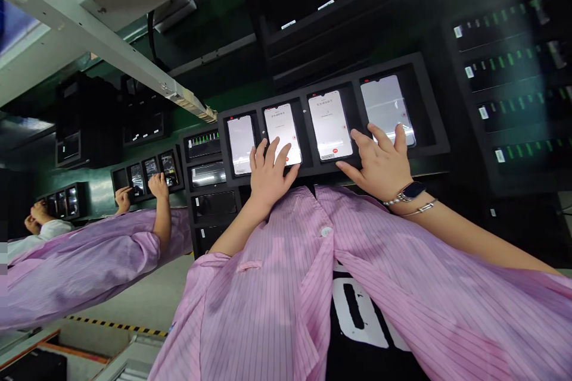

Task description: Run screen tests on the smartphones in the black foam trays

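Observation:
A black tray [277,98] in front of me holds several smartphones with lit, whitish screens, each in its own compartment. My left hand [271,175] is open, fingers spread over the lower parts of the leftmost phone [240,140] and the phone beside it [279,122]. To the right, a phone [329,122] shows a red round button near its lower edge. My right hand [382,164] is open too, its fingers reaching onto the rightmost phone [386,101] and its thumb close to the tray's front edge. Whether the fingertips press the screens, I cannot tell.
Stacked black trays [210,175] stand left of mine, and more trays [513,83] with green-lit slots stand at the right. A grey metal beam [120,50] crosses the upper left. Co-workers' hands [158,186] work over another tray [145,175] further left.

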The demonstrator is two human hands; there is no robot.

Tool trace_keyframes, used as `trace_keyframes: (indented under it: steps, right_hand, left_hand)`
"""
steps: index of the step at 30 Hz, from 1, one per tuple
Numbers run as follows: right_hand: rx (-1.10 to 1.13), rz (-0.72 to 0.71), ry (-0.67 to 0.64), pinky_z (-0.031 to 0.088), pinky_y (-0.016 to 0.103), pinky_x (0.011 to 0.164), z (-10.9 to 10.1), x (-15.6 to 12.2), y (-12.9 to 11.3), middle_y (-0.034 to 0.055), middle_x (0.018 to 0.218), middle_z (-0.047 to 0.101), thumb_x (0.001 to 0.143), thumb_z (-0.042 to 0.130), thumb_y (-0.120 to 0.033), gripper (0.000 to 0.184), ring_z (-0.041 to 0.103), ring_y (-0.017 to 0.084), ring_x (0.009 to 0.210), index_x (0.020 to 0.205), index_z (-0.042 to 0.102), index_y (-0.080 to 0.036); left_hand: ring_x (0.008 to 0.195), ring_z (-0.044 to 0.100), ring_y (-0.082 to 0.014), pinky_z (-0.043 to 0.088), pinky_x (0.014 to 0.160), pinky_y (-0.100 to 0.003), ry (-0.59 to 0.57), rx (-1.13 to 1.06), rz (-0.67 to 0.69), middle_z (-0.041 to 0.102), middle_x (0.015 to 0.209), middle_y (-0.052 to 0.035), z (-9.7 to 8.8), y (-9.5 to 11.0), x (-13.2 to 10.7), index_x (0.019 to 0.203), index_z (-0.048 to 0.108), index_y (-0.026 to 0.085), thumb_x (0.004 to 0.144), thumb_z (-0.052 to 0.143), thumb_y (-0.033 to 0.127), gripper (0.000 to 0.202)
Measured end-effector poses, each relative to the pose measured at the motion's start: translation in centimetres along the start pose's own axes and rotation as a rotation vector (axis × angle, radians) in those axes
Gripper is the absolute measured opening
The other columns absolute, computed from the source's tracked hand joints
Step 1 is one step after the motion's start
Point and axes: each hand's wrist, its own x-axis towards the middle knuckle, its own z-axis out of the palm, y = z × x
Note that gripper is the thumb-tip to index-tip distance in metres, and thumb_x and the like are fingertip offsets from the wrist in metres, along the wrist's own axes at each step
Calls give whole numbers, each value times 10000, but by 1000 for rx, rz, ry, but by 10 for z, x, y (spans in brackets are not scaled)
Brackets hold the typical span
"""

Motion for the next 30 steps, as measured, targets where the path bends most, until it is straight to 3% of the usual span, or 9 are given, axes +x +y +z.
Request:
trace_keyframes:
  steps: [6, 12, 15, 19, 22, 26, 30]
  right_hand:
    - [-12, 9, -12, 130, 725, 1249, 1, 1, -1, 156, 1407, 648, 1085, 295, -662, 723, 430, 402, 1474, 1563, 495, -158]
    - [-24, 3, -16, 166, 748, 1226, 4, 3, -3, 150, 1416, 637, 1076, 364, -640, 654, 422, 424, 1472, 1504, 565, -190]
    - [18, -13, 12, 200, 716, 1245, 0, 2, 6, 171, 1500, 570, 1064, 385, -624, 639, 432, 403, 1472, 1470, 562, -164]
    - [63, 25, 135, 232, 653, 1277, -13, -13, 38, 188, 1465, 588, 1030, 418, -621, 629, 471, 359, 1450, 1419, 537, -141]
    - [53, 129, 129, 263, 670, 1261, -20, -25, 62, 211, 1444, 594, 1017, 427, -610, 667, 471, 372, 1452, 1464, 484, -119]
    - [61, 165, 92, 340, 603, 1252, -16, -29, 74, 231, 1471, 574, 995, 420, -644, 720, 471, 354, 1467, 1471, 471, -107]
    - [60, 197, 159, 323, 579, 1263, -4, -29, 73, 245, 1428, 609, 965, 385, -690, 731, 486, 355, 1455, 1434, 518, -144]
  left_hand:
    - [1531, 393, -400, 258, 1289, -630, 2, 7, -12, 587, 1552, -125, -1, -1, -1, 1425, 652, 239, 1020, 546, 555, 525]
    - [1556, 345, -408, 238, 1286, -646, -21, 22, -18, 564, 1556, -117, 1, 4, 3, 1367, 703, 307, 1004, 585, 522, 438]
    - [1587, 278, -421, 216, 1284, -667, -26, -17, -18, 488, 1617, -134, -5, 1, 4, 1364, 687, 295, 996, 599, 532, 446]
    - [1590, 266, -398, 245, 1286, -628, 146, -100, -86, 419, 1637, -201, -29, -25, -5, 1429, 564, 210, 979, 600, 571, 578]
    - [1563, 314, -387, 241, 1287, -621, 232, -96, -165, 437, 1602, -241, -41, -54, -18, 1443, 507, 171, 976, 579, 567, 616]
    - [1538, 364, -378, 300, 1267, -598, 165, -97, -233, 431, 1604, -260, -34, -75, -32, 1436, 515, 153, 974, 570, 569, 624]
    - [1540, 383, -373, 308, 1268, -594, 122, -68, -213, 491, 1565, -258, -21, -72, -37, 1372, 574, 144, 990, 547, 538, 549]
